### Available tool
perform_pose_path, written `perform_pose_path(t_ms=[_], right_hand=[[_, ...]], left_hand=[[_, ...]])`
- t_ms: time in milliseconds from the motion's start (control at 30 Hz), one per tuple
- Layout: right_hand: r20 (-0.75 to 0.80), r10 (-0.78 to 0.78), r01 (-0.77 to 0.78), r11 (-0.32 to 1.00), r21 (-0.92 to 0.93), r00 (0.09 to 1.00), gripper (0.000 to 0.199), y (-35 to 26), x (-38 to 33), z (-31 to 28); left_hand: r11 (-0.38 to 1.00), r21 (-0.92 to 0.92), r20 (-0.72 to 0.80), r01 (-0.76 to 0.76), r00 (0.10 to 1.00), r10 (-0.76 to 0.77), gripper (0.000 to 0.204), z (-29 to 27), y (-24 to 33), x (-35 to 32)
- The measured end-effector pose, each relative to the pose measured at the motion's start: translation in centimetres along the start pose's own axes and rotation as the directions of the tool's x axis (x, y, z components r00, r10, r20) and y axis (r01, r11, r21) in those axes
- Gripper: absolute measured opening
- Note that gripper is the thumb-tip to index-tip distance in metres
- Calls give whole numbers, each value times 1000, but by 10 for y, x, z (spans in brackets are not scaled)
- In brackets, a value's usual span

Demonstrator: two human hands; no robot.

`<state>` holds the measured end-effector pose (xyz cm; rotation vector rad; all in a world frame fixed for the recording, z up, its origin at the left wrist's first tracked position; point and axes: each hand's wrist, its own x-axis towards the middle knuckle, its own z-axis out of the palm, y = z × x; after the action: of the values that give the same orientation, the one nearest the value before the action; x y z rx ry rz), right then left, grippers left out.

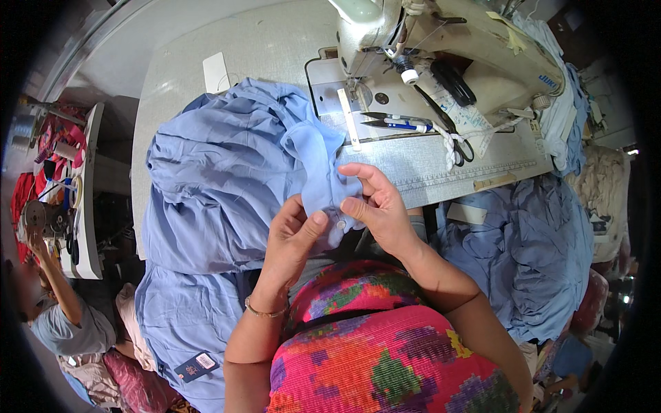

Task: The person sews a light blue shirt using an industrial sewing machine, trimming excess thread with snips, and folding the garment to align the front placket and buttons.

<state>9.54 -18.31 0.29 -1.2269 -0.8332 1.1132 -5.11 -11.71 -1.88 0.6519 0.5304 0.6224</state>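
Note:
A light blue shirt (213, 172) lies bunched over the left of the sewing table and hangs down over its front edge. My left hand (292, 241) pinches a narrow part of it, thumb on top, fingers partly hidden behind the cloth. Gripping the same part from the other side, my right hand (382, 210) presses its thumb on the fabric while the forefinger stretches along the edge. A small pale button (341, 224) shows on the cloth between both thumbs. The shirt's collar (313, 144) lies just beyond my hands.
A sewing machine (372, 34) stands at the back right. Near its needle lie scissors (454, 138), pens (399, 124) and a black-handled tool (453, 82). More blue garments (516, 255) are heaped at the right. Another person (69, 316) works at a white table (89, 206) on the left.

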Motion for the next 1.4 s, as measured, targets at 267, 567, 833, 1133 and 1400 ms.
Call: perform_pose_path(t_ms=[267, 567, 833, 1133, 1400], right_hand=[[-44, -72, 70, 997, -29, 996, 37, 1, -4, 3], [24, -104, 106, 928, -356, 994, 5, 3, -7, -7], [133, -330, 324, 635, -701, 935, 11, -11, -6, 0], [16, -183, 170, 868, -466, 983, 8, 11, -8, -9], [-183, -88, 77, 995, -64, 979, 10, 11, -9, -15]], left_hand=[[986, 159, 63, -41, 998, 32, 22, -7, -10, 7], [993, 91, 87, -71, 994, 63, 23, -7, -16, 5], [897, 392, 51, -206, 978, 202, 17, -3, -18, -1], [940, 311, 15, -137, 990, 139, 18, -6, -20, 4], [969, 214, 46, -125, 992, 118, 21, -8, -22, 4]])
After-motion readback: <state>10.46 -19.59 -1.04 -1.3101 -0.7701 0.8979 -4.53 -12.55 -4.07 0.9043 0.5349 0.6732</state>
